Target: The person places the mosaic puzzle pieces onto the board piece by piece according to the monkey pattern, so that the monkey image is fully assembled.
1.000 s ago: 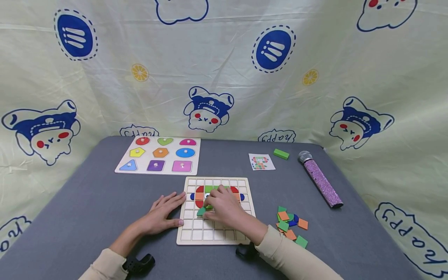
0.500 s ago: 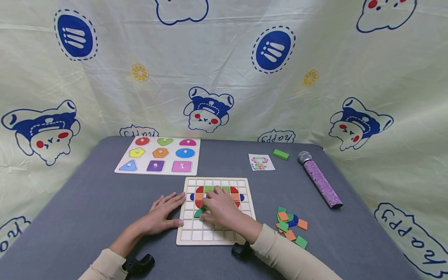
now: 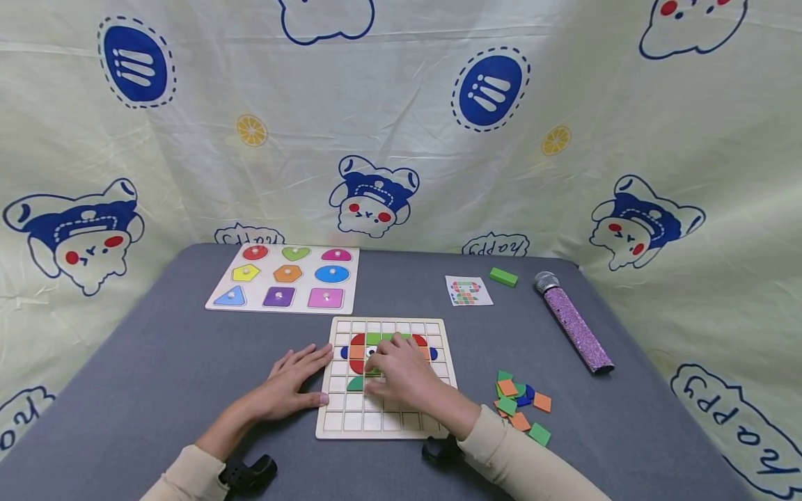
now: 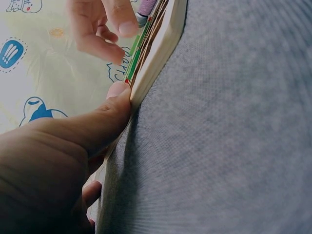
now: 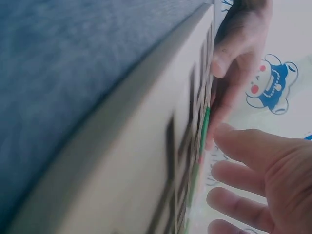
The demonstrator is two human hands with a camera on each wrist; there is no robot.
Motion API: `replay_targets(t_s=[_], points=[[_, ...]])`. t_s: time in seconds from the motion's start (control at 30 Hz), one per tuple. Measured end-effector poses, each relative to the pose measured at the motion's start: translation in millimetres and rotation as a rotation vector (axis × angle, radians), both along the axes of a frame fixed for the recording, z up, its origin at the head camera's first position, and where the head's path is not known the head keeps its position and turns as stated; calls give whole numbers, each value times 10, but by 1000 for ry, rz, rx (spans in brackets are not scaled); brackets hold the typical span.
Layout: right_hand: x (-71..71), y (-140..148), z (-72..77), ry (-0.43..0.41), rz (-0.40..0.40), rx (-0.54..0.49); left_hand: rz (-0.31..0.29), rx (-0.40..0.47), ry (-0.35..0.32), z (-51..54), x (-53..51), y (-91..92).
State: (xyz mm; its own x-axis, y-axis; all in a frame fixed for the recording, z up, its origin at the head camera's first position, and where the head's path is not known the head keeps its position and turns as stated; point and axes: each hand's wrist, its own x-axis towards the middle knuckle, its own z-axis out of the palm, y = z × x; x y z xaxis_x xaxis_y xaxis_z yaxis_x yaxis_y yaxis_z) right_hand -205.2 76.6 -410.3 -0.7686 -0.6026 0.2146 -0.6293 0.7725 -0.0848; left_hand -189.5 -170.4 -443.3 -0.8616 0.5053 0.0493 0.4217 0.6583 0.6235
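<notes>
Shape board: At far left on the grey bench [image 3: 156, 390], a white board [image 3: 301, 298] bears nine bright shapes.
Left hand: Fingers extended and grasping nothing, the person's left hand [image 3: 294, 385] rests at the grid's edge, thumb against its side.
Green piece: A curved green piece [image 3: 355, 383] lies on the grid board [image 3: 354, 421], below a red one and just beside the other hand; it looks light, thin, stiff and rather slick, best pinched by its edges.
Grid: Probably rigid and light enough to slide; its rim offers the surest hold.
Right hand: Above the grid, the right hand [image 3: 407, 376] has loosely bent fingers with nothing visibly between them; contact with the piece is unclear.
Far right: A picture card [image 3: 468, 291], green block [image 3: 503, 276], scattered tiles [image 3: 523, 401] and glittery microphone [image 3: 575, 323].
</notes>
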Motion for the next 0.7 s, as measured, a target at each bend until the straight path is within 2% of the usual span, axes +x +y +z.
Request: replay_targets(t_s=[0.27, 0.5, 0.7], points=[[31, 323, 115, 22, -26, -86, 3, -7, -1, 1, 3, 0], [35, 706, 189, 63, -65, -98, 7, -8, -7, -8, -6, 0], [33, 1058, 223, 48, -79, -107, 10, -11, -7, -13, -14, 5]])
